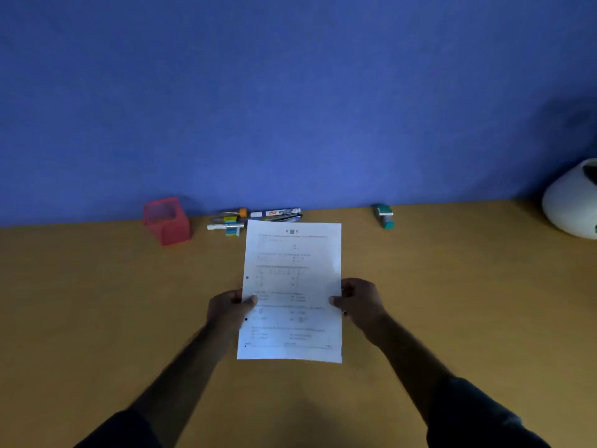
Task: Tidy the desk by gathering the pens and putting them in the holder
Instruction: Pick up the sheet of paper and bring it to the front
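Note:
A printed white paper sheet [292,286] is held above the wooden desk [97,302]. My left hand [227,310] grips its left edge and my right hand [360,302] grips its right edge. Behind the sheet, against the blue wall, lies a pile of pens and markers [258,218], with a white marker [276,212] on top and a small eraser-like block [233,232] at the front. The sheet's top edge hides part of the pile. A red mesh pen holder [166,221] stands to the left of the pens, and nothing shows inside it.
A teal and white stapler-like object [384,216] sits at the back right by the wall. A white rounded vase [571,203] stands at the far right edge. The blue wall [290,92] closes off the back of the desk.

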`<control>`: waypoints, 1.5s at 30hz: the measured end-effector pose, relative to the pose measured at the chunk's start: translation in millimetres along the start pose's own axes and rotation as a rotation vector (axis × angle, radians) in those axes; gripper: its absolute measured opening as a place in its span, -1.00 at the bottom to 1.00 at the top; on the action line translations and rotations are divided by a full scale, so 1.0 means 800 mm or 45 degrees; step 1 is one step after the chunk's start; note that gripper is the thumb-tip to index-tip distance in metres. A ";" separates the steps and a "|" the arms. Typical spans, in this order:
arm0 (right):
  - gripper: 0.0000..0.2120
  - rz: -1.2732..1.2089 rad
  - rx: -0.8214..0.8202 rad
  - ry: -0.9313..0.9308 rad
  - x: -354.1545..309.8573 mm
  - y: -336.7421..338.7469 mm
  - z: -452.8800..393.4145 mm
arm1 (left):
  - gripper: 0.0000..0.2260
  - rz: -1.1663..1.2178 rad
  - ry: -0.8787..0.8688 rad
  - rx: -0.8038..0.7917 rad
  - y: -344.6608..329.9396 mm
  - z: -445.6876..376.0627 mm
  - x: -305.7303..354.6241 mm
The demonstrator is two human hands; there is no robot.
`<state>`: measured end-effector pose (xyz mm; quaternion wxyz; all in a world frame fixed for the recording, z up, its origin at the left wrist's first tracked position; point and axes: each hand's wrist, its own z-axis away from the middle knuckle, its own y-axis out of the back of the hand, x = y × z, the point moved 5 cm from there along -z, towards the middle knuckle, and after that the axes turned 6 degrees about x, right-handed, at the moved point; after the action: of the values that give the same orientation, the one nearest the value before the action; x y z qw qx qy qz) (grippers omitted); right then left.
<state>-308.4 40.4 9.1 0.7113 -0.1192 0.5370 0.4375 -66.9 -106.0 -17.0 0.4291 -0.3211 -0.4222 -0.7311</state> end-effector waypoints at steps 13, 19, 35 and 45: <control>-0.78 0.572 0.227 0.037 0.047 -0.017 -0.007 | -0.68 -0.574 -0.317 0.140 -0.011 0.026 -0.032; -0.71 0.803 0.311 0.108 0.054 -0.014 -0.008 | -0.45 -0.698 -0.379 0.192 -0.013 0.025 -0.036; -0.65 0.626 0.325 0.181 0.059 0.002 -0.024 | -0.51 -0.759 -0.675 0.400 0.002 0.036 -0.005; -0.75 0.534 0.437 0.220 0.051 0.027 -0.049 | -0.44 -1.206 -1.180 0.183 0.023 -0.058 0.002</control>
<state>-349.3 48.2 -35.5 0.5667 0.0799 0.6748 0.4660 -55.9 -153.0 -29.2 -0.1438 -0.3526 -0.7062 -0.5969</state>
